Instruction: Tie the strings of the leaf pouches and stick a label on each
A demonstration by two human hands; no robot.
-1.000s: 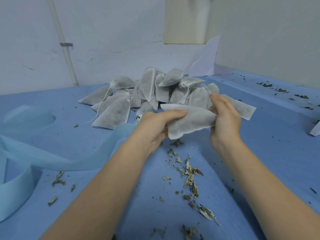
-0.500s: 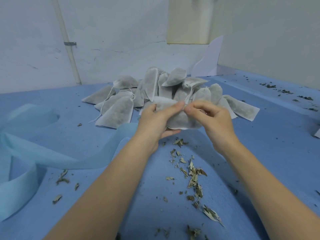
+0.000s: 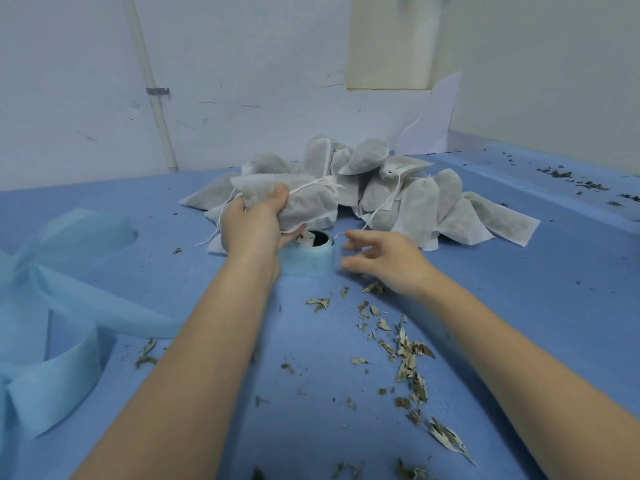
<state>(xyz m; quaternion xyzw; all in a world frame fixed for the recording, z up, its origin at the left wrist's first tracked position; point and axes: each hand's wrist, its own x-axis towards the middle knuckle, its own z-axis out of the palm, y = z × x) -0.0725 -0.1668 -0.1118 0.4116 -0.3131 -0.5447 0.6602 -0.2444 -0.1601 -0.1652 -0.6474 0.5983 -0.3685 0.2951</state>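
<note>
My left hand (image 3: 254,226) grips one white leaf pouch (image 3: 304,202) and holds it lifted above the blue surface, its drawstring trailing over the top. Just below that pouch stands a light-blue roll of labels (image 3: 308,259) with a dark hollow core. My right hand (image 3: 388,263) hovers right beside the roll with its fingers spread and nothing in them. Behind both hands lies a heap of several more white pouches (image 3: 415,206) with loose strings.
Dried leaf bits (image 3: 405,355) lie scattered on the blue table (image 3: 519,289) in front of my arms. A long strip of light-blue backing paper (image 3: 59,341) curls at the left. White walls and a white pipe (image 3: 157,109) close off the back.
Both hands held the pouch together before. Now my right hand has let go and dropped toward the label roll, while my left hand has carried the pouch up and to the left.
</note>
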